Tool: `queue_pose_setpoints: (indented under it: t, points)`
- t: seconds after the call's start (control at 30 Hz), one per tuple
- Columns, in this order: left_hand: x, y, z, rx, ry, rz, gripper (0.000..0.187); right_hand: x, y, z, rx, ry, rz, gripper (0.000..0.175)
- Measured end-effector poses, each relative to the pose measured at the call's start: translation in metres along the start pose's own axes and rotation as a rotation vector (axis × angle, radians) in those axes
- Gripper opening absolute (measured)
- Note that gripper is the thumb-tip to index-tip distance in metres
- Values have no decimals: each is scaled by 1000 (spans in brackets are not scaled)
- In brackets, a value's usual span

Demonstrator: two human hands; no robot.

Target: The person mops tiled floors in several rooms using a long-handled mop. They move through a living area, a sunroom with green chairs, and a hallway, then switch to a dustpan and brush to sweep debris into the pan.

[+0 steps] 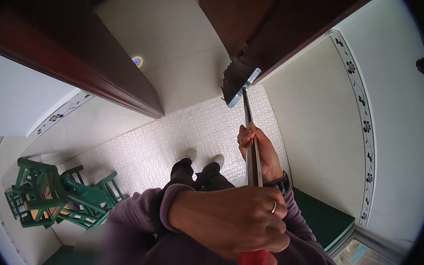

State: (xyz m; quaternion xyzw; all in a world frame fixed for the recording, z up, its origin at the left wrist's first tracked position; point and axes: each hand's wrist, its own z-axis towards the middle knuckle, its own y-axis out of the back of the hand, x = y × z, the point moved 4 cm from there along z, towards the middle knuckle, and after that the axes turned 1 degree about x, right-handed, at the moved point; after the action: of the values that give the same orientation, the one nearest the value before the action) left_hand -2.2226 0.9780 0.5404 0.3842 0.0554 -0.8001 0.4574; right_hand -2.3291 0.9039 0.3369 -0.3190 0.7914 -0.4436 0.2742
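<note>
My left hand (pixel 231 218), with a ring on one finger, is closed round the upper end of a broom's handle, just above its red end cap (pixel 252 263). Farther down the same metal handle (pixel 251 155), my right hand (pixel 259 147) grips it; a dark watch is on that wrist. The broom head (pixel 241 81) has dark bristles and a grey metal-looking bar. It appears beside the dark wooden door frame at the right of the doorway. Whether the bristles touch the frame or the door, I cannot tell.
Green wooden chairs (pixel 84 198) are piled at the left. A dark red-brown door frame (pixel 114 73) borders the doorway on the left, and a brown wooden door (pixel 231 12) stands at its right. Green ledges (pixel 325 213) lie at both sides behind me. Patterned tiles (pixel 148 150) cover the floor.
</note>
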Motion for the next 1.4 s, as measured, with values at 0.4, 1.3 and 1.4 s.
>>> queue_pose_setpoints:
  t: [0.4,1.3,1.4]
  points:
    - [54,10,-94,81,314,-561,32,-34,123,-72,-588,371,-138,11]
    - [74,90,-108,18,482,-166,44,-54,74,199,99,-88,667,14]
    - [80,110,-126,-256,493,-148,51,-32,15,190,119,-137,664,19]
